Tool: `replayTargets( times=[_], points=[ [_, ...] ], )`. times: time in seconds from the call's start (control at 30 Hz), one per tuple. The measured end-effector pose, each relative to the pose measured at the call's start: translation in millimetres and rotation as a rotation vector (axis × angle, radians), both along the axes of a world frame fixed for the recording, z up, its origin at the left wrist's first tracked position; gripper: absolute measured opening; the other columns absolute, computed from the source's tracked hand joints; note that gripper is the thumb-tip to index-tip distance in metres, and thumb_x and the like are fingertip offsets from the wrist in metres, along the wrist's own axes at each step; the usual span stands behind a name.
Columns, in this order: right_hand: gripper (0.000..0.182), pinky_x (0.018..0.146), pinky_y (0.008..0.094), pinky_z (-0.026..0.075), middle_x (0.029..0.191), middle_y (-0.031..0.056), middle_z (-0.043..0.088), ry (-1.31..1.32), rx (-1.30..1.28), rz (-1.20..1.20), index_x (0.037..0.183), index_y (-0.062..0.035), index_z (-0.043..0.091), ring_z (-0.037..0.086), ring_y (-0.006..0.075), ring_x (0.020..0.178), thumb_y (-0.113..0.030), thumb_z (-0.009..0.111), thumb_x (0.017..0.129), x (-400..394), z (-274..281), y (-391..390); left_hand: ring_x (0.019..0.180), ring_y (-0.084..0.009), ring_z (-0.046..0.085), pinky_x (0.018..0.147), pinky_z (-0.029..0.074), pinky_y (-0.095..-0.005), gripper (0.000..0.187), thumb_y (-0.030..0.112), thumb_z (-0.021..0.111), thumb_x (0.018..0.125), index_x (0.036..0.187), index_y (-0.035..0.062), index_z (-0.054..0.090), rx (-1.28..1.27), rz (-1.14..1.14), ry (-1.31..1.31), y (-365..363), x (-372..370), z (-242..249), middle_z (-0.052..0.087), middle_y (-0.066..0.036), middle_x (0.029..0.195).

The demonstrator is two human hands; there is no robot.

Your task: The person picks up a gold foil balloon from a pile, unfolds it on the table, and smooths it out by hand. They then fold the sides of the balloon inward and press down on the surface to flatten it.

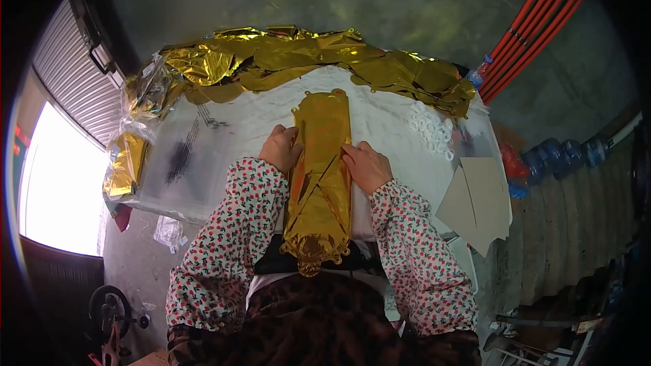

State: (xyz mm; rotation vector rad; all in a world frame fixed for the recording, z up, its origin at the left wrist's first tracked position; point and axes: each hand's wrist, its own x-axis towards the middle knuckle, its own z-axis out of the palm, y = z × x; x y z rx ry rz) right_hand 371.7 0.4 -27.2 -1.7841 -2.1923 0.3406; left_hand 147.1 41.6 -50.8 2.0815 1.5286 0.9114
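A gold foil balloon (317,183), flat and folded into a long strip with small tabs at both ends, lies lengthwise in front of me. Its near end hangs over the table edge toward my lap. My left hand (280,149) has its fingers curled at the strip's left edge, closed on the foil. On the opposite edge, my right hand (367,166) pinches the foil between thumb and fingers. Creases run diagonally across the strip between and below the hands. The fingertips are partly hidden against the foil.
A heap of gold foil (278,61) lines the table's far edge. White rings (431,129) and grey cardboard sheets (473,203) lie at right. Thin dark sticks (182,156) and a wrapped gold packet (127,163) are at left. Blue water bottles (559,156) stand beyond the table.
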Motion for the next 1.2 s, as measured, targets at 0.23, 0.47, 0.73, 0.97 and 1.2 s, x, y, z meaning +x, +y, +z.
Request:
replayTargets(
  times=[0.23, 0.47, 0.73, 0.97, 1.2],
  points=[
    [0.027, 0.07, 0.042, 0.05, 0.092, 0.0143, 0.055, 0.021, 0.032, 0.041, 0.113, -0.0109, 0.058, 0.061, 0.0331, 0.076, -0.026, 0.05, 0.092, 2, -1, 0, 0.085, -0.035, 0.06, 0.076, 0.049, -0.0403, 0.045, 0.012, 0.067, 0.078, 0.121, 0.005, 0.056, 0.009, -0.004, 0.111, -6, 7, -1, 0.053, -0.019, 0.101],
    [0.023, 0.069, 0.0423, 0.049, 0.089, 0.0147, 0.054, 0.037, 0.061, 0.056, 0.108, -0.0104, 0.057, 0.06, 0.034, 0.077, -0.026, 0.05, 0.092, 3, -1, 0, 0.087, -0.0352, 0.06, 0.076, 0.05, -0.0409, 0.044, 0.013, 0.068, 0.078, 0.119, 0.0043, 0.056, -0.014, 0.009, 0.104, -4, 8, -5, 0.051, -0.018, 0.101],
    [0.026, 0.071, 0.0402, 0.049, 0.089, 0.0135, 0.055, 0.062, 0.049, 0.039, 0.112, -0.011, 0.058, 0.06, 0.0322, 0.079, -0.026, 0.051, 0.092, 4, -1, -1, 0.089, -0.0332, 0.059, 0.078, 0.05, -0.0404, 0.037, 0.019, 0.065, 0.082, 0.116, 0.005, 0.058, -0.037, 0.04, 0.262, -12, 8, 12, 0.051, -0.016, 0.101],
    [0.029, 0.071, 0.0399, 0.049, 0.092, 0.0124, 0.056, 0.064, 0.035, 0.041, 0.116, -0.0117, 0.058, 0.06, 0.0317, 0.08, -0.026, 0.052, 0.091, 5, -1, 0, 0.092, -0.0306, 0.058, 0.078, 0.049, -0.0403, 0.034, 0.023, 0.064, 0.083, 0.112, 0.0065, 0.059, -0.034, 0.066, 0.366, -15, 7, 19, 0.05, -0.013, 0.1],
    [0.029, 0.072, 0.0389, 0.047, 0.095, 0.0146, 0.06, 0.178, 0.091, 0.093, 0.115, -0.0054, 0.06, 0.059, 0.0326, 0.084, -0.02, 0.054, 0.091, 16, 11, 24, 0.092, -0.0306, 0.058, 0.078, 0.049, -0.0402, 0.034, 0.023, 0.062, 0.084, 0.114, 0.0065, 0.059, -0.036, 0.048, 0.368, -14, 6, 19, 0.049, -0.013, 0.1]
  ],
)
